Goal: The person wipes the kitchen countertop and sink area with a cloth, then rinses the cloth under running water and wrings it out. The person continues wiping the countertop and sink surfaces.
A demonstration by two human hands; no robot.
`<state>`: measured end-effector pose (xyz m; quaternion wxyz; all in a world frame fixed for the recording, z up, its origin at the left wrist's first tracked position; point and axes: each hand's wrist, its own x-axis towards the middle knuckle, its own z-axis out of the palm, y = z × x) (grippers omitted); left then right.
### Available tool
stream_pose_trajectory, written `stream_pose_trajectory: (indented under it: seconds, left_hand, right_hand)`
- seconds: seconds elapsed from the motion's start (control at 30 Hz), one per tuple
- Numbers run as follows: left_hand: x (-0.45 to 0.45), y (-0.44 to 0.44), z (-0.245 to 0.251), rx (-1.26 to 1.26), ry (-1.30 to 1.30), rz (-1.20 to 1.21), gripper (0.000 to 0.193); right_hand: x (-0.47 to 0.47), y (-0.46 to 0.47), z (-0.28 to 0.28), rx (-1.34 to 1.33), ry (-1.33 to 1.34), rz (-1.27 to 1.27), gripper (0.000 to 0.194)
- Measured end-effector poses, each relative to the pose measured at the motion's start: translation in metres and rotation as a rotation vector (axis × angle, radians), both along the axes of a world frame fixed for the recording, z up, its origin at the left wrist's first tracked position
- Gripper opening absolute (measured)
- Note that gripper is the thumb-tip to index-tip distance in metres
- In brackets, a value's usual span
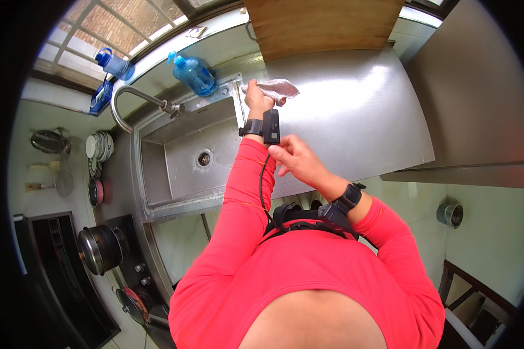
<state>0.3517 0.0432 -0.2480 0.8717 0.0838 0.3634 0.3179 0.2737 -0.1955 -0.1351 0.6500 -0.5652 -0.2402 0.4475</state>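
Observation:
A greyish-pink cleaning cloth is gripped in my left hand, and its loose end spreads to the right over the steel countertop. That hand is at the right edge of the steel sink. My right hand hovers near the counter's front edge, beside my left forearm. Its fingers are bent and apart, and I see nothing held in them. A black device is strapped on my left wrist, with a cable running down the sleeve. Another black device sits on my right wrist.
A gooseneck faucet and a blue pump bottle stand behind the sink. Stacked bowls, a lidded pot and a lidded pan are at the left. A wooden board stands at the counter's back.

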Motion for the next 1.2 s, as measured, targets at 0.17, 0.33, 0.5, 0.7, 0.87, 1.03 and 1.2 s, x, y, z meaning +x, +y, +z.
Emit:
stream_pose_trajectory:
  seconds: [0.17,0.33,0.5,0.7,0.87,1.03,1.2]
  left_hand:
    - [0.01,-0.006,0.009,0.391,0.349,0.166,0.042]
    - [0.016,-0.005,0.016,0.909,0.569,0.298,0.038]
    - [0.021,0.001,0.032,0.909,0.441,0.221,0.036]
    - [0.02,0.04,0.027,-0.007,-0.076,-0.102,0.047]
    - [0.013,0.042,0.017,0.069,-0.101,-0.178,0.046]
    - [0.014,0.035,0.019,0.09,0.087,-0.04,0.038]
    - [0.01,0.042,0.013,0.127,0.25,-0.088,0.036]
  right_hand:
    - [-0.005,0.009,-0.004,-0.11,0.104,0.192,0.034]
    - [-0.018,0.021,0.001,-0.049,-0.088,0.011,0.023]
    - [-0.019,0.021,-0.005,0.088,-0.031,0.034,0.015]
    - [-0.021,0.013,-0.016,0.128,-0.566,-0.102,0.02]
    - [-0.022,0.019,-0.007,0.186,-0.58,-0.164,0.016]
    - [-0.01,0.028,0.002,0.145,-0.674,-0.028,0.014]
    - [0.009,0.016,-0.008,0.05,-0.517,0.199,0.024]
